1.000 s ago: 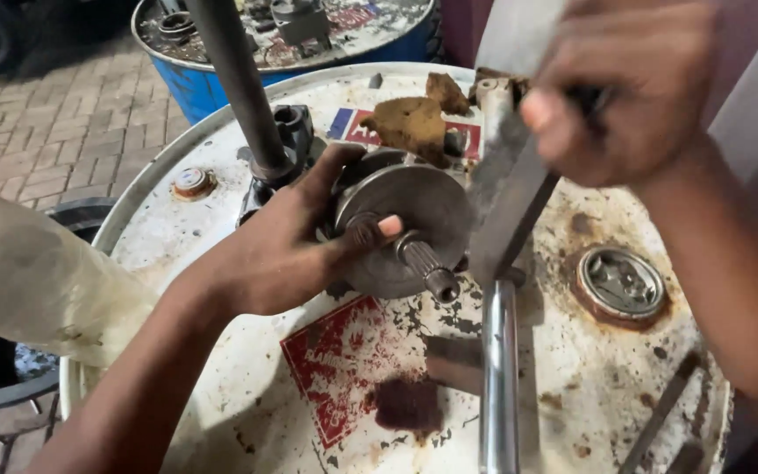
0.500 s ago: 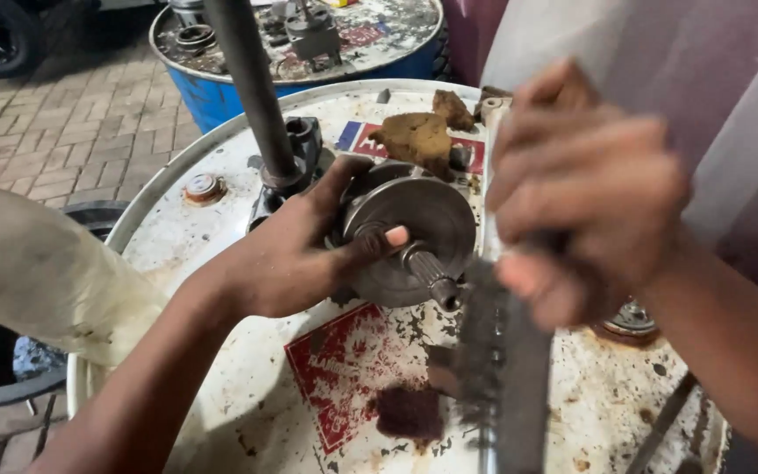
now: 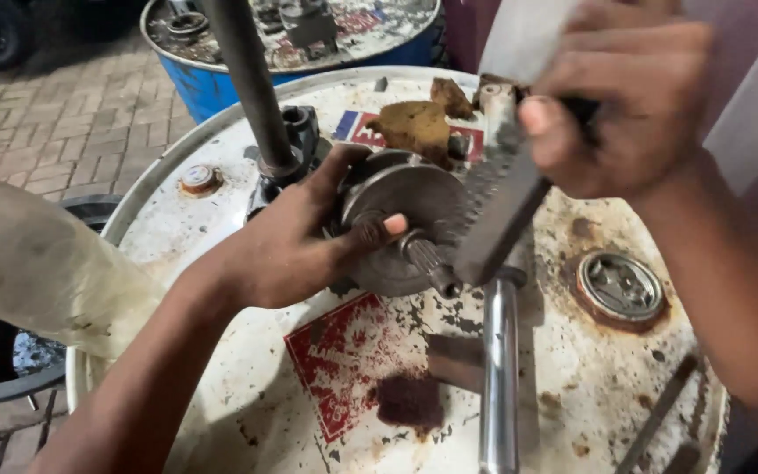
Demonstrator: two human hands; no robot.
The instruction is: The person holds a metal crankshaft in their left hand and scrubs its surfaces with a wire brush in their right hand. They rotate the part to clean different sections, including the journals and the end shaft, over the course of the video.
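left hand (image 3: 296, 241): fingers wrapped over the round metal disc part (image 3: 405, 215), thumb pressed flat on its face; pins it against the drum top so it can't roll or turn.
right hand (image 3: 625, 96): fingers curled tight round the handle of a flat metal file (image 3: 502, 197); file slopes down and left, its lower end just beside the disc's stub shaft (image 3: 432, 263), seems to touch it, can't tell for sure.
disc part: centre of the white drum top (image 3: 247, 377), tipped on its side, shaft pointing near and right so the file can reach it.
rod (image 3: 247, 79): dark, rises from far side of the disc, behind the left hand.
steel tube (image 3: 499, 377): lies on the drum near side, under the file.
drum cap (image 3: 618, 285): right side, screwed shut, contents not visible.
sponge scraps (image 3: 414, 123): brown, far side of drum top.
blue drum (image 3: 221, 83): far left, top holds loose metal parts.
black tub (image 3: 10, 369): near left on the brick floor, inside dark, can't tell contents.
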